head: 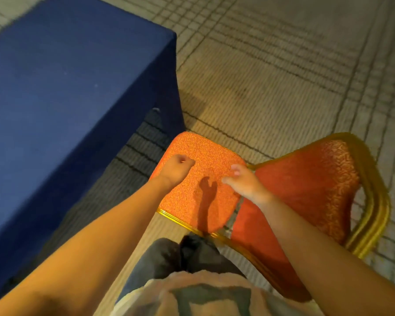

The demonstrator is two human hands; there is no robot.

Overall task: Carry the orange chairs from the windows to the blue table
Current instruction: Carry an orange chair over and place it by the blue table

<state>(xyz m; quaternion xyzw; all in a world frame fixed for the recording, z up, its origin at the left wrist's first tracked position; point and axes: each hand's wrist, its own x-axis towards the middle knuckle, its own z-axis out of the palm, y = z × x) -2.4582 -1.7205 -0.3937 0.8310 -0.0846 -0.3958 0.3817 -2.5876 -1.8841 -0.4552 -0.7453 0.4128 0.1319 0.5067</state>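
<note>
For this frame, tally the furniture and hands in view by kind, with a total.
Orange chair: 1
Blue table: 1
Hands: 2, the left hand closed in a fist and the right hand with fingers loosely open, both above the chair seat
Total: 4

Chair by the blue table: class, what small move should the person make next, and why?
Probably grip the chair and turn its seat toward the table. It stands at the table's corner, angled, and both the left hand and the right hand hover over the seat, holding nothing.
</note>
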